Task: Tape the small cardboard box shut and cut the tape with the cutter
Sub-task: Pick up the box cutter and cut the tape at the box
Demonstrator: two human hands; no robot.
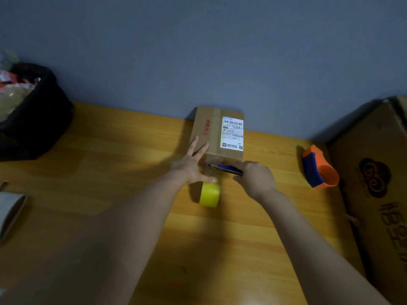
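Observation:
A small cardboard box (pixel 212 133) with a white shipping label and red print lies against the wall on the wooden table (pixel 110 172). My left hand (pixel 191 165) rests flat with spread fingers on the box's near left corner, its thumb touching the yellow tape roll (pixel 209 194), which stands on edge just in front of the box. A clear strip of tape runs from the roll up to the box's near face. My right hand (pixel 256 178) grips a blue cutter (pixel 226 169), whose blade points left across that strip.
An orange and blue tape dispenser (pixel 319 170) sits to the right. A large cardboard box (pixel 374 183) fills the right edge. A black bag of rubbish (pixel 28 115) stands at the left. A white roll (pixel 11 210) lies at the left edge.

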